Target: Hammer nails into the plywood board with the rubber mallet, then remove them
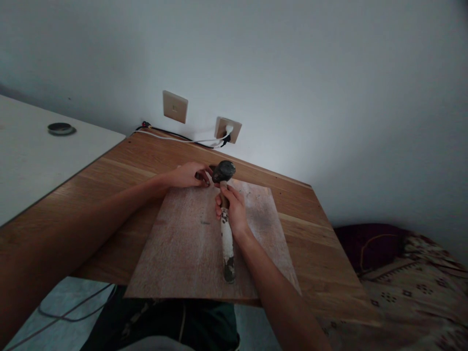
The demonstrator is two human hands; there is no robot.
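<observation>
Right hand wrapping hammer just under head, handle running 6–12 o'clock; left hand sitting at head's 9 o'clock, fingers pinched narrow, contents unclear.

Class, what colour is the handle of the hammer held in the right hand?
The hammer handle is whitish with dark marks; head view.

The right grip clasps hammer above board.

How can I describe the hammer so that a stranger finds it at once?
Look at the wooden table, where a pale board lies. The hammer is over the board, gripped by the right hand. Its dark head and stained white handle set it apart.
</observation>
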